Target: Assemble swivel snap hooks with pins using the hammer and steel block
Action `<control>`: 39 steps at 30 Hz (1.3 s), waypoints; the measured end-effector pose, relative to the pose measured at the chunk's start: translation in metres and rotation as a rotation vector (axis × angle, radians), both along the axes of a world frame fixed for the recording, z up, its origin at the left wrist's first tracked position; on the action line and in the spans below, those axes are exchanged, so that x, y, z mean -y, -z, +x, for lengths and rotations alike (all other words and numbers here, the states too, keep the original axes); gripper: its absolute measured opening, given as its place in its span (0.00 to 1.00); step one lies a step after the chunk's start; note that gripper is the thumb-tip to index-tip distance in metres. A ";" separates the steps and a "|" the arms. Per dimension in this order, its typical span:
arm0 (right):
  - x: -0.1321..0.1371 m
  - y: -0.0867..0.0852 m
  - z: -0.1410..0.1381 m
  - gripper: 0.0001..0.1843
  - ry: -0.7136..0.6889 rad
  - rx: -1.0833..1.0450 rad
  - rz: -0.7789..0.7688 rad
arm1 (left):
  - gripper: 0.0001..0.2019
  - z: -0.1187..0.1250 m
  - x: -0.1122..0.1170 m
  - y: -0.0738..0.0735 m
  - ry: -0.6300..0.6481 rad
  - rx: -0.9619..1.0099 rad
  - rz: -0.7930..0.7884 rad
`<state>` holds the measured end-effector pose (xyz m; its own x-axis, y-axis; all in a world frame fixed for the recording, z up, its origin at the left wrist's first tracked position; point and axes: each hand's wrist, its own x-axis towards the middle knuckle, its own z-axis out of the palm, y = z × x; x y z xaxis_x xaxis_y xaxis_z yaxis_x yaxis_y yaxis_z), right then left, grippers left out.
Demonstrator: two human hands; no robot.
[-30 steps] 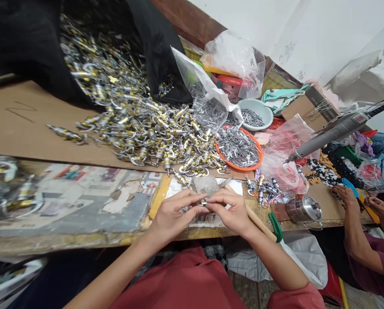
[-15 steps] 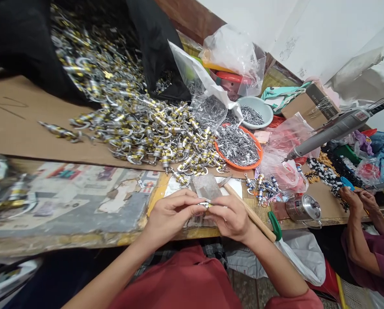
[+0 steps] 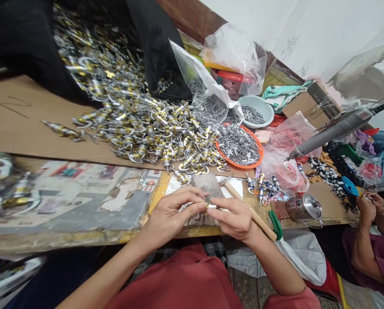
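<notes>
My left hand (image 3: 179, 212) and my right hand (image 3: 233, 216) meet over the table's near edge. Between their fingertips is a small silver-and-gold metal piece (image 3: 210, 206), pinched from both sides and partly hidden by the fingers. Just beyond the hands lies a grey metal block (image 3: 208, 184) on white paper. A hammer (image 3: 253, 212) with a wooden handle rests close to my right hand, its handle slanting past the table edge. A large heap of silver-and-gold metal pieces (image 3: 147, 128) with curved arms spreads over the cardboard behind.
An orange bowl (image 3: 259, 156) and a pale blue bowl (image 3: 271, 112) hold small metal parts. Blue-and-silver pieces (image 3: 266, 186) lie beside a lidded metal mug (image 3: 303, 208). An electric screwdriver (image 3: 333, 133) hangs at right. A co-worker's hands (image 3: 369, 206) are busy at far right.
My fingers have shifted on the small metal piece, and more of its silver end shows now. The co-worker's hands have moved right, away from the blue dish.
</notes>
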<state>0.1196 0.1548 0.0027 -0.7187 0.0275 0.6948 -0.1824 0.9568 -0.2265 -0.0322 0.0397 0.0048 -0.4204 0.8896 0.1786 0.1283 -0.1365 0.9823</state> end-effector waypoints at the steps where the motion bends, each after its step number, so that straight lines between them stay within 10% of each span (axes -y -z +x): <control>1: 0.002 0.001 0.000 0.12 0.010 0.001 -0.041 | 0.07 0.001 0.000 -0.001 0.012 0.027 -0.022; 12: 0.016 -0.009 -0.009 0.06 0.104 0.115 -0.587 | 0.32 0.013 0.004 0.004 -0.112 0.348 -0.191; 15: -0.015 -0.012 -0.013 0.05 0.118 0.245 -0.571 | 0.33 0.010 0.002 0.006 -0.076 0.380 -0.184; 19: -0.093 -0.008 -0.026 0.14 0.681 0.445 -0.275 | 0.38 0.001 0.000 0.011 0.002 0.423 -0.225; 22: -0.137 0.002 -0.041 0.11 0.769 0.564 -0.232 | 0.38 -0.004 -0.003 0.013 0.092 0.433 -0.264; 35: -0.144 0.001 -0.036 0.11 0.787 0.446 -0.387 | 0.46 -0.017 -0.012 0.024 0.216 0.660 -0.313; 39: -0.087 -0.007 -0.032 0.12 0.424 0.538 -0.696 | 0.45 -0.017 -0.012 0.023 0.208 0.669 -0.312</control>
